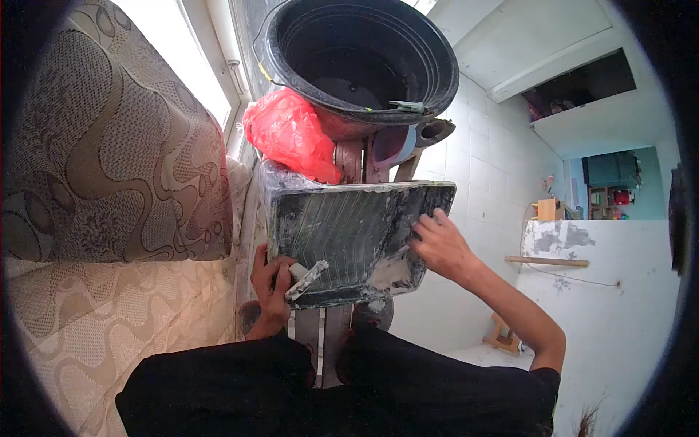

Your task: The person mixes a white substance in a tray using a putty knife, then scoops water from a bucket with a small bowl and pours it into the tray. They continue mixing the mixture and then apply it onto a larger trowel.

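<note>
A black paint tray [342, 226] with a ribbed floor lies across a wooden plank in front of me, smeared with white residue. My left hand [273, 280] is closed at its near left corner, fingers around the white handle of a T-shaped scraper [309, 280]. The scraper's coated bar rests over the tray's lower left. My right hand [442, 246] reaches over the tray's right side, fingers curled down against the stained surface. Whatever those fingertips hold is hidden. Pale wet residue [391, 272] lies just below them.
Beyond the tray stands a large black bucket [445, 69], with a red plastic bag [287, 131] and a bluish scoop [399, 144] beside it. Patterned curtain [124, 153] hangs at left. Under the tray runs the wooden plank [333, 357]. A wooden stick [547, 261] lies at right.
</note>
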